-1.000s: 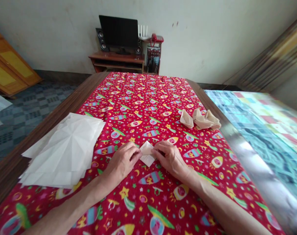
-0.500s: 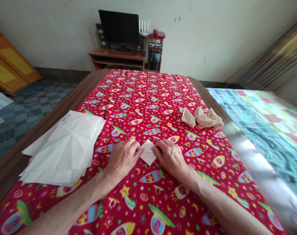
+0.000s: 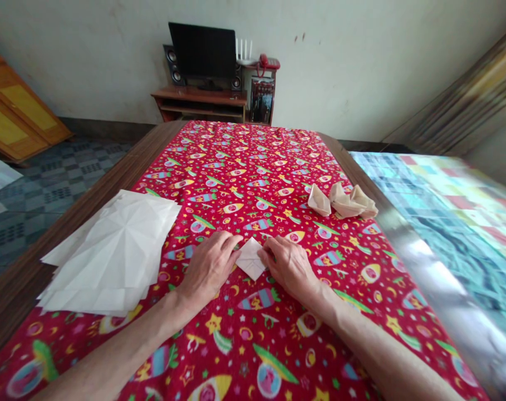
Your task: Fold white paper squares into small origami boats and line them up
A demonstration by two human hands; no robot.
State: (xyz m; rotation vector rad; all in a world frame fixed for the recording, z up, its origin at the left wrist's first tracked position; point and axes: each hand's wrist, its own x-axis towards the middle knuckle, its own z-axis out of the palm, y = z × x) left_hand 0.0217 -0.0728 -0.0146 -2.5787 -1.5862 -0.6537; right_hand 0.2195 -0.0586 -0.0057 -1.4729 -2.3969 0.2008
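Note:
A small white paper (image 3: pixel 251 260), folded to a diamond with crease lines on its face, lies on the red patterned cloth (image 3: pixel 253 340) in front of me. My left hand (image 3: pixel 213 262) is at its left corner, the thumb against the edge and the index finger a little raised from the thumb. At the right corner, my right hand (image 3: pixel 290 264) pinches the paper between thumb and curled fingers. Both hands rest low on the cloth. The paper's side corners are partly hidden by the fingertips.
A stack of creased white paper sheets (image 3: pixel 119 250) lies to the left. Several folded beige paper pieces (image 3: pixel 348 201) sit at the right. Beyond the table stand a monitor (image 3: pixel 202 55) and a red telephone (image 3: pixel 267 62). A bed-like surface (image 3: pixel 436 223) with patterned covers is on the right.
My left index finger has lifted and spread slightly from the thumb, baring more of the paper's left corner. The right hand stays nearly still. The view has shifted slightly.

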